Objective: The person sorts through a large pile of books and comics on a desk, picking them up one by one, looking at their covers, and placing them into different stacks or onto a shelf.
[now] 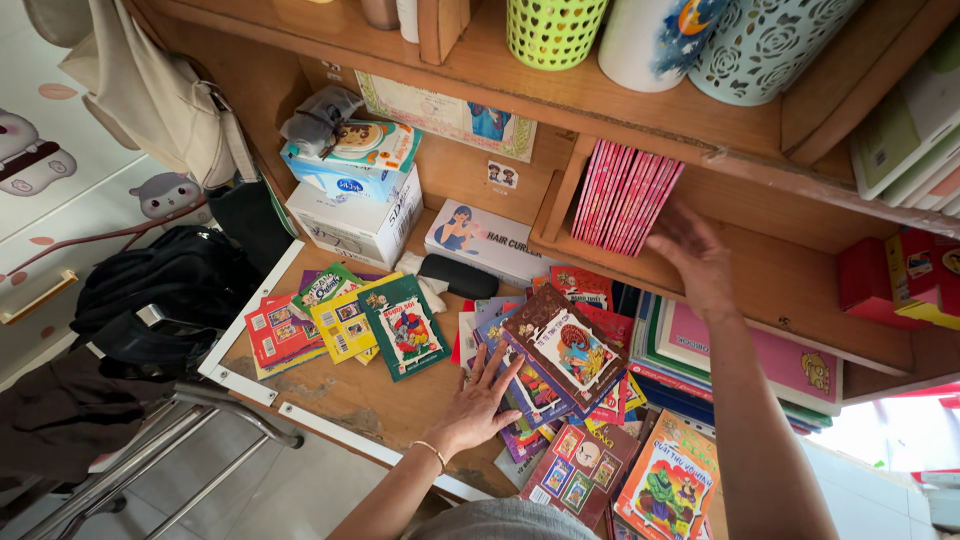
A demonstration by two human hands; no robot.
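At centre frame the left hand (478,398) lies spread, empty, on thin glossy paperback booklets (560,350) heaped on the table — light, floppy, slippery, best pinched by spines — while the right hand (692,255) hovers open, empty, by the shelved pink booklets (625,195).

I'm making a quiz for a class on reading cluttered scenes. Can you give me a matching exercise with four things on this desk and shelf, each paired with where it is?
Things:
1. left hand
2. right hand
3. pink booklets
4. yellow-green basket

Places:
A. on the top shelf
B. standing in the shelf cubby
C. flat on the comic books on the desk
D. raised near the pink booklets

Pairs: 1-C, 2-D, 3-B, 4-A
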